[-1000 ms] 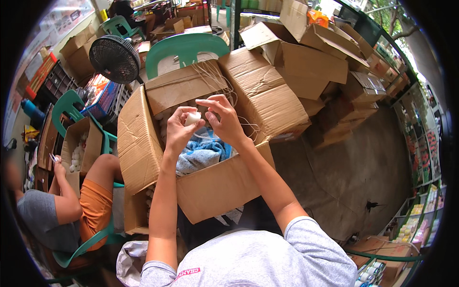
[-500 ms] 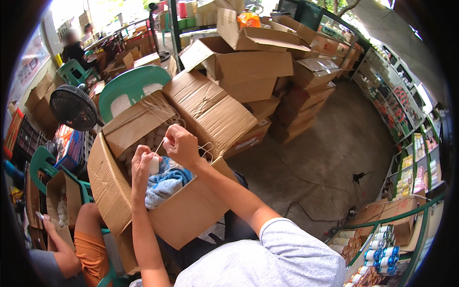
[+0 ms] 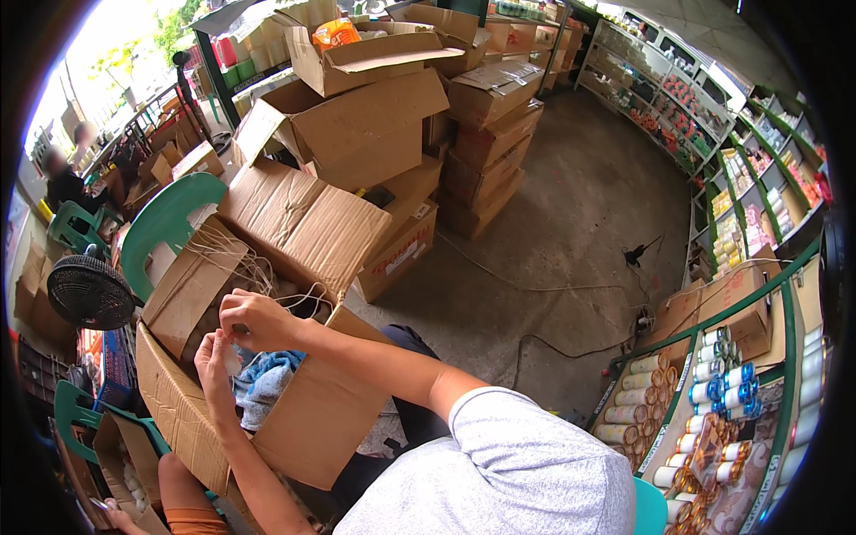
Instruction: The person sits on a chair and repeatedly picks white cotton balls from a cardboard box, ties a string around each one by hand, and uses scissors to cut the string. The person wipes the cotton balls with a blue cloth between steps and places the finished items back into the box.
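Both my hands are close together above an open cardboard box point(image 3: 316, 432). My left hand point(image 3: 215, 364) pinches a small whitish object point(image 3: 234, 360), whose kind is unclear. My right hand point(image 3: 254, 321) is closed in a pinch right at the left fingertips; what it grips is too small to make out. Thin pale strings point(image 3: 234, 254) drape over the box's far inner flap and reach toward the right wrist. Under my hands lies a crumpled blue and grey cloth point(image 3: 266, 385) inside the box. Round pale items in the box are mostly hidden.
A green plastic chair point(image 3: 160, 227) stands behind the box, a black fan point(image 3: 89, 292) to its left. Stacked cartons point(image 3: 366, 134) rise ahead. Cables point(image 3: 526, 343) cross the floor. Shelves of candle-like goods point(image 3: 718, 383) line the right. Another person's leg point(image 3: 185, 490) shows lower left.
The view has swung right, so the scene sits further left. My hands have drawn together; the string stretched between them earlier no longer shows there.
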The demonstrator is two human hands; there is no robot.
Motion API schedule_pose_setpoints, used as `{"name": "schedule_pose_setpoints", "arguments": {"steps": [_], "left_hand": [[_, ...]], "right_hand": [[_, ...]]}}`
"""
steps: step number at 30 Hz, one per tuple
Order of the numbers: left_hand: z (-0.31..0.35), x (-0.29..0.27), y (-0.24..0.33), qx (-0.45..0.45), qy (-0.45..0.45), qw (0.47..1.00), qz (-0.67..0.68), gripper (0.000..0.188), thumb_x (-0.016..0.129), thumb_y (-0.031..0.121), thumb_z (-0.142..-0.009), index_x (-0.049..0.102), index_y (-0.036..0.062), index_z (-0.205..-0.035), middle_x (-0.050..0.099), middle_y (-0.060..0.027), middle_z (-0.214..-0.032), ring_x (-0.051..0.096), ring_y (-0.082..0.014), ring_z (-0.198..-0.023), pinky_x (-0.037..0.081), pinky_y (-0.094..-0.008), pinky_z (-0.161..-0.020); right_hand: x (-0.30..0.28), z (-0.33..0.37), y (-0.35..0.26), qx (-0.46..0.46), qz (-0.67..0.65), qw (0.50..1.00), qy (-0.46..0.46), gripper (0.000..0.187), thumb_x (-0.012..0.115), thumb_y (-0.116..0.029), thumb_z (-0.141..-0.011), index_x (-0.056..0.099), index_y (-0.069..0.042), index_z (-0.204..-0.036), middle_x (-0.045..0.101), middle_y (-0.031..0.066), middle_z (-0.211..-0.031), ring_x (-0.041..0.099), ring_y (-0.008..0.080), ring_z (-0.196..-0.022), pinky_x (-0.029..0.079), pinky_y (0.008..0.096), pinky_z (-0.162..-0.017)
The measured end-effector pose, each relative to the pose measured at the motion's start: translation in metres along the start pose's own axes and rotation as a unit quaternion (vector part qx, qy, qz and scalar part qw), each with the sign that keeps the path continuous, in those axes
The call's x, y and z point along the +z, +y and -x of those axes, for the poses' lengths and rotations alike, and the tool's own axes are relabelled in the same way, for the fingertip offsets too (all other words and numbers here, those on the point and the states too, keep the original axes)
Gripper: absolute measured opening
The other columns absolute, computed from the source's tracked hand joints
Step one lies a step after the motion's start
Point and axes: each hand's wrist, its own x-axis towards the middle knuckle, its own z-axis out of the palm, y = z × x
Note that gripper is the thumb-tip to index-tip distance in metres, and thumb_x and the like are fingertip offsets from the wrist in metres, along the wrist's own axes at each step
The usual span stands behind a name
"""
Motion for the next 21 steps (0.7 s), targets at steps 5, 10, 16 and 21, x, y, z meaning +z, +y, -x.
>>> {"name": "schedule_pose_setpoints", "arguments": {"steps": [5, 10, 16, 21], "left_hand": [[0.0, 0.0, -0.004, -0.009, -0.01, 1.0, -0.011, 0.024, 0.049, 0.024, -0.1, 0.058, 0.0054, -0.086, 0.05, 0.0042, -0.072, 0.043, -0.0025, -0.062, 0.035, -0.0189, -0.053], [0.001, 0.0, 0.005, -0.033, -0.021, 0.999, -0.005, 0.023, 0.058, 0.025, -0.097, 0.061, 0.0059, -0.085, 0.055, 0.0016, -0.072, 0.048, -0.0041, -0.058, 0.041, -0.0207, -0.048], [0.004, 0.001, 0.009, -0.032, -0.078, 0.993, 0.082, 0.021, 0.059, 0.026, -0.097, 0.063, 0.0054, -0.094, 0.059, -0.0004, -0.078, 0.055, -0.007, -0.058, 0.047, -0.0231, -0.047], [0.005, 0.002, 0.013, -0.037, -0.017, 0.989, 0.142, 0.019, 0.052, 0.024, -0.1, 0.058, 0.0056, -0.101, 0.058, -0.0006, -0.081, 0.055, -0.0082, -0.058, 0.046, -0.0227, -0.048]], "right_hand": [[0.004, 0.002, 0.002, 0.039, -0.003, 0.999, -0.033, 0.013, 0.07, -0.009, -0.069, 0.058, -0.007, -0.075, 0.06, 0.0085, -0.082, 0.06, 0.0289, -0.085, 0.049, 0.0396, -0.075], [-0.006, -0.004, -0.006, 0.165, 0.058, 0.98, 0.097, 0.008, 0.062, -0.007, -0.074, 0.055, -0.006, -0.078, 0.059, 0.0114, -0.076, 0.061, 0.0323, -0.076, 0.049, 0.0422, -0.067], [-0.013, -0.008, 0.0, 0.195, 0.077, 0.954, 0.213, 0.008, 0.062, -0.007, -0.076, 0.056, -0.006, -0.081, 0.06, 0.0118, -0.076, 0.062, 0.0313, -0.072, 0.05, 0.0421, -0.061], [0.002, -0.003, -0.015, -0.012, 0.012, 1.0, 0.004, 0.014, 0.071, -0.007, -0.07, 0.058, -0.01, -0.077, 0.057, 0.006, -0.097, 0.059, 0.0251, -0.093, 0.053, 0.0367, -0.069]]}}
